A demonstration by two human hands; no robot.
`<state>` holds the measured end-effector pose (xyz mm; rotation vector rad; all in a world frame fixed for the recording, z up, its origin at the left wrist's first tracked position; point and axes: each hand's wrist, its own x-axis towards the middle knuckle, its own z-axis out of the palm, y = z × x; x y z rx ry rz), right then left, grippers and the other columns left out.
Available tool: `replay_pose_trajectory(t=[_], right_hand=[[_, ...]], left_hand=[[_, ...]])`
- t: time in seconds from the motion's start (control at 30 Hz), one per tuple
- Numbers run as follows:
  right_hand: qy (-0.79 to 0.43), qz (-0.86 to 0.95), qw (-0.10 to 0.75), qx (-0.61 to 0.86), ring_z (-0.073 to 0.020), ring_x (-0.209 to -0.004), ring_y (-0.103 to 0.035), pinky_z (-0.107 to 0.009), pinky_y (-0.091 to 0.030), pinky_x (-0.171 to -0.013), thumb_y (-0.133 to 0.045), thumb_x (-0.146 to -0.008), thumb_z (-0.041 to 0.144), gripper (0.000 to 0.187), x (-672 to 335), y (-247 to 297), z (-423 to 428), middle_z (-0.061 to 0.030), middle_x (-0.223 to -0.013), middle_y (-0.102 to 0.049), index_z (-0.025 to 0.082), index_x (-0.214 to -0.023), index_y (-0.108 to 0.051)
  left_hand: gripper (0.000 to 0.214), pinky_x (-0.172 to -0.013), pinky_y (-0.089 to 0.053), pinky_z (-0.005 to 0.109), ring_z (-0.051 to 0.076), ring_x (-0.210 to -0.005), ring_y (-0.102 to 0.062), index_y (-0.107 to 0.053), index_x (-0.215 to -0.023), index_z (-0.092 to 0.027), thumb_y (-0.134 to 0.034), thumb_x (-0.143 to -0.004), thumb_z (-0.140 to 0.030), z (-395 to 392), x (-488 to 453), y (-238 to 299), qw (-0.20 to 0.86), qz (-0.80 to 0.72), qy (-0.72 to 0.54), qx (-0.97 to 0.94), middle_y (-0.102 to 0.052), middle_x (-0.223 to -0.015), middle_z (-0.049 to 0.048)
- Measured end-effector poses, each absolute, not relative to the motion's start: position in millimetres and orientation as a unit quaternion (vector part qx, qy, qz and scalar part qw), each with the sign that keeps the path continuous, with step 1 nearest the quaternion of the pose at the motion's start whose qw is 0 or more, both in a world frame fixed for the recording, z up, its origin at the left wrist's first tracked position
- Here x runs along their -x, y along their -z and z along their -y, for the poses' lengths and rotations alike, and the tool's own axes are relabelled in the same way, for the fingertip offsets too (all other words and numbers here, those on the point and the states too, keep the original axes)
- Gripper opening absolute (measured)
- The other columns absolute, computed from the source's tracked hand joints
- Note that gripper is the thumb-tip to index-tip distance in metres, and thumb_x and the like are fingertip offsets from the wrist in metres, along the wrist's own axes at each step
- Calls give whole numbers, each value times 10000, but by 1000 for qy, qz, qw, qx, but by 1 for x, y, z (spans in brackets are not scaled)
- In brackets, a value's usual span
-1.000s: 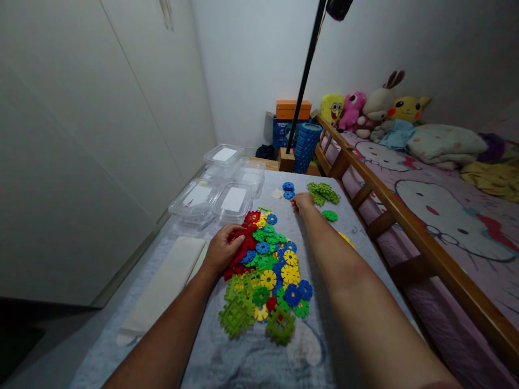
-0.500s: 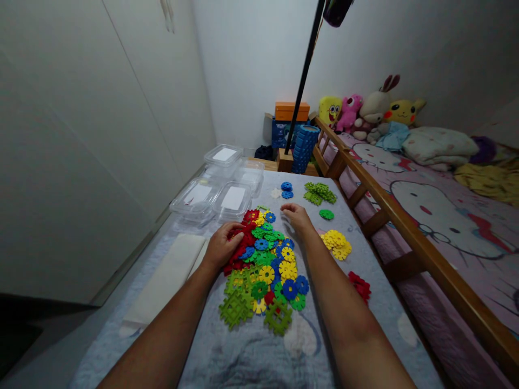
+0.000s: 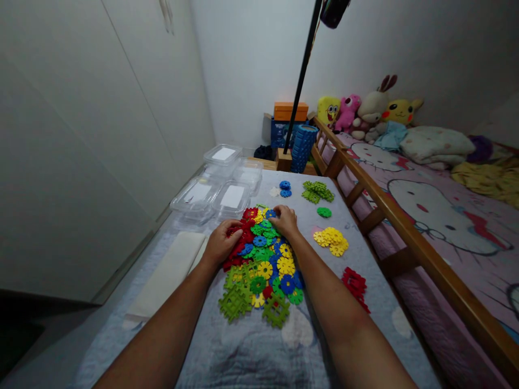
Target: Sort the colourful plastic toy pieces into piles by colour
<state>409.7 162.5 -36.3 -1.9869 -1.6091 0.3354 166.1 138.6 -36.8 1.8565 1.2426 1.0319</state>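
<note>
A mixed pile of plastic snowflake discs and square lattice pieces (image 3: 265,269) in red, yellow, blue and green lies on the cloth-covered table (image 3: 251,356) in front of me. My left hand (image 3: 221,242) rests over the red pieces (image 3: 243,237) at the pile's left edge, thumb and fingers apart. At the pile's far right corner, my right hand (image 3: 286,221) has thumb and forefinger closed on a blue snowflake disc (image 3: 270,214). Right of my forearm are separate groups: yellow discs (image 3: 332,241), red squares (image 3: 355,286), green squares (image 3: 318,191), a green disc (image 3: 324,212) and blue discs (image 3: 285,188).
Clear lidded plastic boxes (image 3: 233,197) with white labels stand at the back left. A folded cream cloth (image 3: 168,275) lies left of my left forearm. Along the right runs a wooden bed rail (image 3: 375,202); a black pole (image 3: 302,81) rises behind the table.
My right hand has moved left from the cloth beside the pile to the blue disc at its far corner. My left hand stays on the red pieces.
</note>
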Motion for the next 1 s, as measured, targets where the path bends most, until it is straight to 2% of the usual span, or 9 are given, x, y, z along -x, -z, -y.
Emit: replay_pose_trajectory(t=[0.17, 0.27, 0.4, 0.6, 0.7, 0.83, 1.0], right_hand=[[-206, 571, 360, 708, -163, -786, -554, -261, -392, -741, -662, -767, 229, 38, -417, 36, -166, 17, -748, -636, 204, -772, -634], [-273, 541, 423, 674, -136, -684, -541, -238, -398, -671, -642, -730, 214, 62, -426, 29, -166, 42, -669, -593, 201, -697, -591], [-292, 506, 471, 662, -130, -642, -532, -234, -407, -635, -680, -679, 239, 92, -456, 7, -160, 48, -632, -586, 194, -683, -600], [-234, 467, 495, 694, -145, -656, -568, -251, -423, -633, -711, -642, 215, 140, -535, -20, -135, 12, -667, -638, 164, -768, -673], [-226, 434, 505, 711, -137, -637, -569, -253, -435, -632, -727, -629, 215, 135, -561, -23, -121, 11, -655, -638, 161, -738, -667], [-252, 428, 493, 715, -124, -600, -571, -240, -446, -606, -715, -629, 191, 99, -562, -27, -115, 20, -608, -623, 165, -686, -638], [-293, 415, 482, 714, -106, -505, -552, -195, -374, -477, -663, -660, 144, 106, -527, -26, -143, 41, -563, -591, 179, -720, -582]], left_hand=[[290, -995, -517, 419, 252, -1064, -674, -707, -994, -218, -586, -841, -434, -139, -166, 36, 334, -474, -396, -712, -725, -1124, 70], [295, -991, -521, 422, 255, -1063, -672, -708, -994, -219, -592, -832, -438, -140, -166, 37, 336, -476, -393, -711, -726, -1121, 71], [307, -980, -526, 412, 255, -1059, -673, -703, -1002, -220, -600, -823, -447, -141, -166, 38, 339, -478, -394, -708, -724, -1117, 69], [303, -1007, -506, 417, 256, -1062, -667, -710, -995, -223, -599, -820, -444, -140, -166, 37, 336, -476, -395, -710, -719, -1126, 66], [306, -1011, -503, 417, 254, -1056, -670, -709, -992, -224, -595, -821, -450, -140, -166, 36, 333, -479, -392, -711, -722, -1116, 63], [331, -993, -514, 406, 252, -1051, -675, -706, -991, -215, -603, -814, -474, -142, -165, 39, 333, -480, -394, -709, -729, -1105, 65], [338, -989, -518, 417, 257, -1049, -678, -706, -1006, -222, -603, -819, -484, -142, -164, 41, 335, -480, -392, -710, -731, -1115, 66]])
